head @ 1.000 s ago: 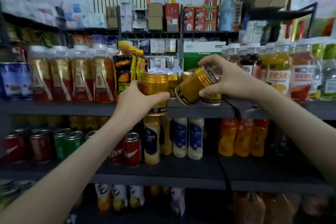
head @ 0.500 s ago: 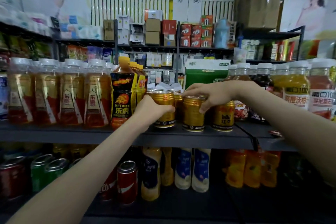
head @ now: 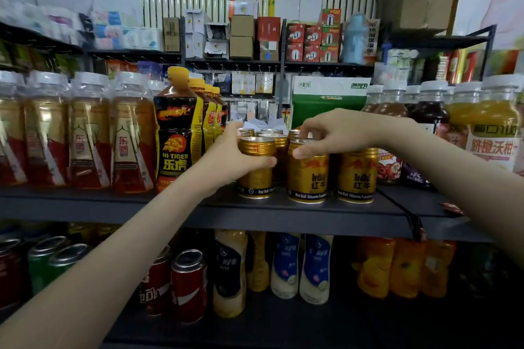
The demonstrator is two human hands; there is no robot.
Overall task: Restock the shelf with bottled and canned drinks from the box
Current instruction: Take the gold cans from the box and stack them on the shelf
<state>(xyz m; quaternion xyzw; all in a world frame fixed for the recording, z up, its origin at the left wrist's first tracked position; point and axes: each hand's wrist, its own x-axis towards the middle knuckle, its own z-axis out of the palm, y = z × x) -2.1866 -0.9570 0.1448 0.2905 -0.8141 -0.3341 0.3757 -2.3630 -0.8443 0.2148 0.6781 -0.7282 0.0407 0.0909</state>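
Note:
Gold Red Bull cans stand upright in rows on the dark shelf. My left hand grips the left front can, thumb across its front. My right hand holds the top of the middle front can from above, with curled fingers round its rim. A third gold can stands free to the right. Several more gold cans sit behind them. The box is not in view.
Hi-Tiger bottles stand close on the left, tea bottles beyond them. Juice bottles fill the right side. A green and white carton stands behind the cans. The lower shelf holds cola cans and more bottles.
My right hand has brought its tilted can down and stood it upright on the shelf. My left hand's can now rests on the shelf as well. The view has come closer.

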